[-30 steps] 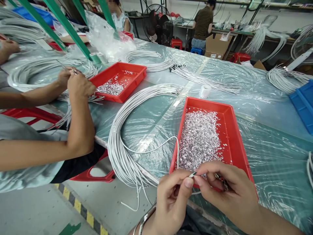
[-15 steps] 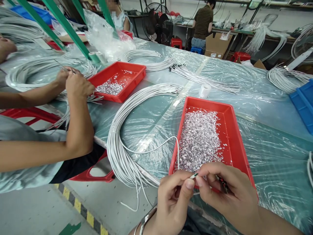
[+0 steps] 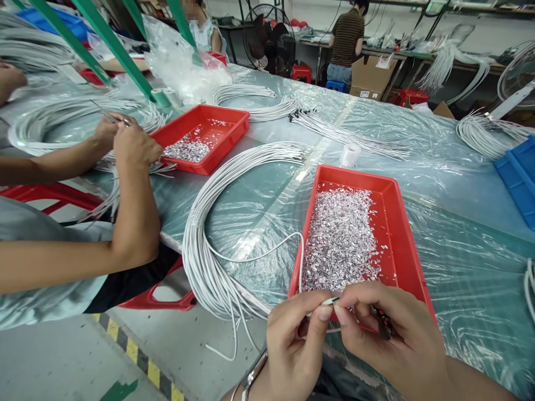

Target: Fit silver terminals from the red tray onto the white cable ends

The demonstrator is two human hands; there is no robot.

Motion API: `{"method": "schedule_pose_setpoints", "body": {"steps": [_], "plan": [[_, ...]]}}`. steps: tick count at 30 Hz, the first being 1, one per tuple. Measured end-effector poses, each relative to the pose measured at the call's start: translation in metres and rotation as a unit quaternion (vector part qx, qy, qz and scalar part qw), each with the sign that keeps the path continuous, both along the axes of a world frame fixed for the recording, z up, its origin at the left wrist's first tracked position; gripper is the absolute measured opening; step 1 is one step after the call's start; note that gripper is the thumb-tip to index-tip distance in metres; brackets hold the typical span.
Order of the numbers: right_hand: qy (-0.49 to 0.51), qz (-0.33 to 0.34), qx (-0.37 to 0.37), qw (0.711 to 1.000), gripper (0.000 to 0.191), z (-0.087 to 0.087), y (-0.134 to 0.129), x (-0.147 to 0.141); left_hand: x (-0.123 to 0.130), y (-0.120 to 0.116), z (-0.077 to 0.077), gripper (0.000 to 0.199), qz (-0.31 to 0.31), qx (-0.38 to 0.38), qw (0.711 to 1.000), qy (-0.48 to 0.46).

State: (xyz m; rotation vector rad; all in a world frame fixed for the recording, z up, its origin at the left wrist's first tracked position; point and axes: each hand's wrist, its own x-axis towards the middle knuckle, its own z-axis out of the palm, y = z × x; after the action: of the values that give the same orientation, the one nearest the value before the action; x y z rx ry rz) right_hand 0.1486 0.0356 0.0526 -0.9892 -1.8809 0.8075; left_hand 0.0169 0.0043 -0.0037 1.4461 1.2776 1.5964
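Between thumb and forefinger, my left hand (image 3: 295, 342) pinches the end of a white cable (image 3: 331, 301). At the cable's tip, the thumb and forefinger of my right hand (image 3: 395, 337) close on short thin wires, dark green among them. A small dark tool (image 3: 383, 323) is tucked in the right palm; its kind is mostly hidden. Both hands are over the near edge of a red tray (image 3: 403, 234) that holds many tiny silver metal pieces (image 3: 340, 239). Left of the tray lies a coiled bundle of white cables (image 3: 196, 234), from which one strand loops toward my left hand.
At left, a co-worker's hands (image 3: 131, 139) work beside a second red tray (image 3: 238, 120). A clear tape roll (image 3: 350, 155) stands behind my tray. More cable bundles (image 3: 351, 133) lie farther back on the plastic-covered table. A blue crate (image 3: 518, 178) sits at right.
My hands have shifted very slightly at the cable end, and the dark tool in my right palm has turned a little. The trays and coils stay put.
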Motion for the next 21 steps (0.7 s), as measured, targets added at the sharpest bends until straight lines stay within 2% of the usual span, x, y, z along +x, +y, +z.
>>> {"method": "schedule_pose_setpoints", "body": {"steps": [5, 7, 8, 10, 12, 13, 14, 16, 18, 20, 21], "plan": [[-0.051, -0.003, 0.012, 0.999, 0.018, 0.004, -0.010, 0.003, 0.000, 0.002, -0.001, 0.013, 0.036, 0.012, 0.999, -0.002], [-0.068, -0.018, 0.013, 0.997, 0.016, 0.008, -0.012, 0.008, 0.000, 0.001, -0.001, 0.012, 0.018, -0.013, 0.999, -0.034], [-0.069, -0.046, 0.023, 0.996, 0.013, 0.010, -0.010, 0.012, 0.000, 0.001, -0.001, 0.015, 0.000, -0.033, 0.997, -0.065], [-0.070, -0.165, 0.066, 0.981, 0.006, 0.014, 0.002, 0.025, 0.000, 0.001, 0.000, 0.024, -0.038, -0.076, 0.985, -0.148], [-0.092, -0.300, 0.104, 0.944, 0.008, 0.013, 0.028, 0.046, 0.001, 0.003, 0.001, 0.031, -0.070, -0.110, 0.965, -0.228], [-0.122, -0.310, 0.088, 0.939, 0.015, 0.011, 0.044, 0.059, 0.000, 0.005, 0.001, 0.033, -0.082, -0.120, 0.955, -0.257], [-0.183, -0.289, 0.056, 0.938, 0.027, 0.007, 0.061, 0.073, 0.000, 0.006, 0.001, 0.033, -0.097, -0.124, 0.949, -0.274], [-0.221, -0.258, 0.030, 0.940, 0.045, -0.005, 0.093, 0.101, -0.002, 0.005, -0.001, 0.033, -0.133, -0.115, 0.944, -0.280], [-0.232, -0.229, 0.027, 0.945, 0.037, -0.017, 0.114, 0.123, -0.006, -0.001, -0.003, 0.036, -0.173, -0.115, 0.945, -0.254], [-0.218, -0.208, 0.050, 0.952, 0.013, -0.025, 0.122, 0.139, -0.011, -0.015, -0.004, 0.037, -0.244, -0.136, 0.942, -0.187], [-0.211, -0.201, 0.067, 0.954, 0.013, -0.027, 0.121, 0.145, -0.013, -0.024, -0.004, 0.035, -0.282, -0.149, 0.936, -0.146]]}}
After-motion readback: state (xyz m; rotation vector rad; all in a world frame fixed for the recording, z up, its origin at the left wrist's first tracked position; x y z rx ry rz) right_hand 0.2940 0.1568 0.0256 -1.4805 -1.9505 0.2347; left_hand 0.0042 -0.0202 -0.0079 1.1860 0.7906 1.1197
